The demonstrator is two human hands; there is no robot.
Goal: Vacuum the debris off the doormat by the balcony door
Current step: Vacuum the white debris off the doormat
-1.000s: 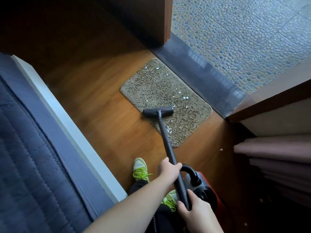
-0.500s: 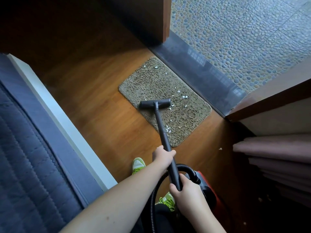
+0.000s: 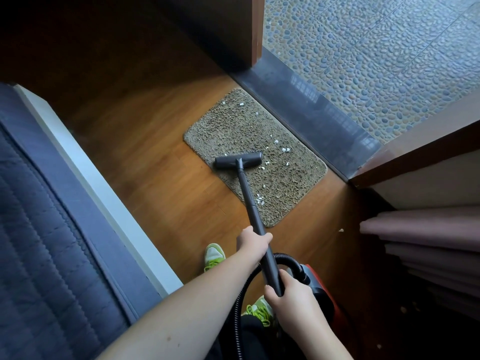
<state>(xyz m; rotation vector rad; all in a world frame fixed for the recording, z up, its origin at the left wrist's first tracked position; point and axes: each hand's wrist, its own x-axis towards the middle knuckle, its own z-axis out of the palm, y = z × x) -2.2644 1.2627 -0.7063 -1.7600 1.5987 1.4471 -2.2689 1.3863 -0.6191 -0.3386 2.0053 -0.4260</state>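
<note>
The coarse, looped-pile doormat [image 3: 255, 154], a soft rounded rectangle, lies flat on the wooden floor [image 3: 145, 162] just beside the dark threshold [image 3: 311, 110], with light white debris flakes [image 3: 259, 200] scattered mostly over its right and near parts. The rigid black vacuum wand [image 3: 249, 201], likely light and best held along its shaft, ends in a flat floor nozzle [image 3: 237, 160] resting on the mat's left edge. The left hand [image 3: 253, 242] grips the wand mid-shaft and the right hand [image 3: 288, 294] grips its near end, where the ribbed hose [image 3: 288, 258] joins, near a red canister [image 3: 322, 289].
</note>
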